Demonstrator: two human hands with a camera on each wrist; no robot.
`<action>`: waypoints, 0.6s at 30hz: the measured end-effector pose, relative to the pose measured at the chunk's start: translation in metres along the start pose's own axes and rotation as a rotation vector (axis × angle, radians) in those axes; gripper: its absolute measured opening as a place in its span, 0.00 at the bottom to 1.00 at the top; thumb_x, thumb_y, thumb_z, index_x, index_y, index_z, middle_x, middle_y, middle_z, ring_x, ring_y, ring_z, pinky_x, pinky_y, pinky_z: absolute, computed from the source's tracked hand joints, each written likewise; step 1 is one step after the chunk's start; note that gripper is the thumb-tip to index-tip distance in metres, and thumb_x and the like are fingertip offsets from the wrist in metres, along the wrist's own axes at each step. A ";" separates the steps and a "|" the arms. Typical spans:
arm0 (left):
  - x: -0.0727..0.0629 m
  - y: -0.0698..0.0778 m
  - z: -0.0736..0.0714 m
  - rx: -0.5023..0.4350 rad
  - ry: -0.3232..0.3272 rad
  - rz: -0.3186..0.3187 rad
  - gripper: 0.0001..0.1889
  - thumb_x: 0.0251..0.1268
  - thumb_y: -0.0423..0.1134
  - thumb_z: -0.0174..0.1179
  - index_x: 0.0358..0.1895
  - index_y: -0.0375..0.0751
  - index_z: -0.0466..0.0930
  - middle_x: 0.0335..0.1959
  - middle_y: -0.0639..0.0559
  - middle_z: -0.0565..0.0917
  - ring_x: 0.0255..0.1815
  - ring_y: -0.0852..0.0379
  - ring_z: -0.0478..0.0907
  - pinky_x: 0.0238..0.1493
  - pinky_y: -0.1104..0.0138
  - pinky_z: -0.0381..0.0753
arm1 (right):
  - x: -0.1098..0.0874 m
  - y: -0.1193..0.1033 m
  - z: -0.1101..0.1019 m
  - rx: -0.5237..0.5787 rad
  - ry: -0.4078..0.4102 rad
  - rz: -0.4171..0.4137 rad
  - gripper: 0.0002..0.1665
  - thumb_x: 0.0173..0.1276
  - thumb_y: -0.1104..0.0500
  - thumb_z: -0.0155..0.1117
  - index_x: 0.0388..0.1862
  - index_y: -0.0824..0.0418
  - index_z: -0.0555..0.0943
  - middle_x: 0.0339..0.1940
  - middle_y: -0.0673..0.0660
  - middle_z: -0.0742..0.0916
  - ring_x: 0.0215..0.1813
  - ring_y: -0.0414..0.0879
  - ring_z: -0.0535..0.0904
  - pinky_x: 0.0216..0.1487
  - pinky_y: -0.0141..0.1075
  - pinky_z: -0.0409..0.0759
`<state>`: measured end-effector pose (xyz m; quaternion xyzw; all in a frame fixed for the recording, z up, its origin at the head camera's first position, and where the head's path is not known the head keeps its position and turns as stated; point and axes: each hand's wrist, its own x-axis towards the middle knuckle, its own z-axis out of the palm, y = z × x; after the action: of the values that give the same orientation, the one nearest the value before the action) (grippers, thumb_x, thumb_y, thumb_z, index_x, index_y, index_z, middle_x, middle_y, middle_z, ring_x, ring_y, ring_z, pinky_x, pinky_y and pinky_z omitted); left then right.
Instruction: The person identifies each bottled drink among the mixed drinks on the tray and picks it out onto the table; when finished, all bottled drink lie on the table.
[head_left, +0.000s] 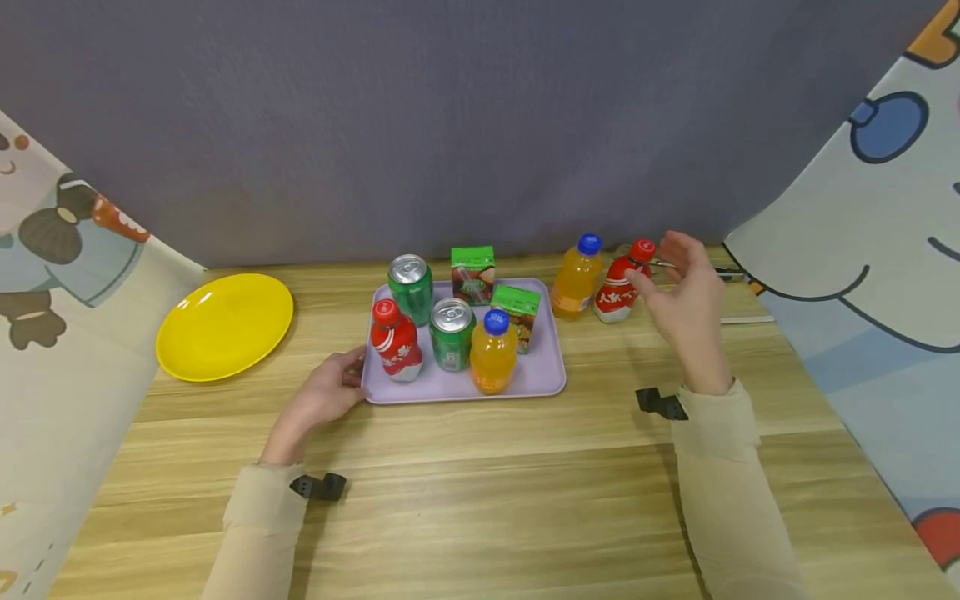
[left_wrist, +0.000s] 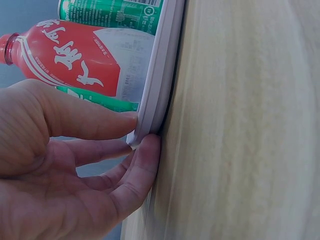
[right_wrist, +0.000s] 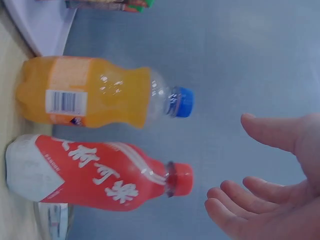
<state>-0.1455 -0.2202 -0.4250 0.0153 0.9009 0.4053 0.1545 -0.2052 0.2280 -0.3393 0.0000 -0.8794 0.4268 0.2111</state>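
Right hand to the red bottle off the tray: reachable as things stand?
Likely yes. The right hand is open beside the red bottle, and the right wrist view shows nothing between it and the red cap. The neighbouring orange bottle stands on the far side.

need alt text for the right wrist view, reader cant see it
A right hand, fingers apart from the thumb and holding nothing, is near a red-capped red bottle and a blue-capped orange bottle, not touching either. Both bottles appear sideways in this view, and part of a pale tray shows at upper left.
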 end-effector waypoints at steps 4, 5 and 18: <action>0.000 0.000 0.000 -0.005 0.001 -0.002 0.37 0.56 0.23 0.59 0.70 0.23 0.54 0.58 0.28 0.69 0.50 0.39 0.73 0.48 0.55 0.78 | -0.005 -0.007 0.001 0.010 -0.008 -0.050 0.40 0.59 0.56 0.72 0.67 0.64 0.66 0.62 0.60 0.77 0.61 0.51 0.72 0.60 0.43 0.72; 0.001 0.000 0.000 -0.006 0.002 -0.002 0.37 0.56 0.22 0.59 0.70 0.23 0.54 0.58 0.28 0.69 0.50 0.39 0.73 0.48 0.55 0.78 | -0.007 -0.009 0.002 0.021 -0.013 -0.071 0.40 0.58 0.57 0.72 0.66 0.65 0.67 0.61 0.60 0.77 0.61 0.52 0.73 0.59 0.44 0.72; 0.001 -0.001 0.000 -0.016 0.000 0.001 0.37 0.56 0.23 0.59 0.70 0.23 0.54 0.58 0.28 0.69 0.50 0.38 0.73 0.49 0.54 0.78 | -0.029 -0.030 0.043 0.219 -0.216 -0.237 0.32 0.57 0.60 0.73 0.59 0.66 0.74 0.56 0.60 0.80 0.57 0.52 0.76 0.53 0.46 0.77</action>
<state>-0.1467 -0.2205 -0.4260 0.0144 0.8976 0.4126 0.1543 -0.1890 0.1711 -0.3511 0.1724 -0.8391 0.4895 0.1630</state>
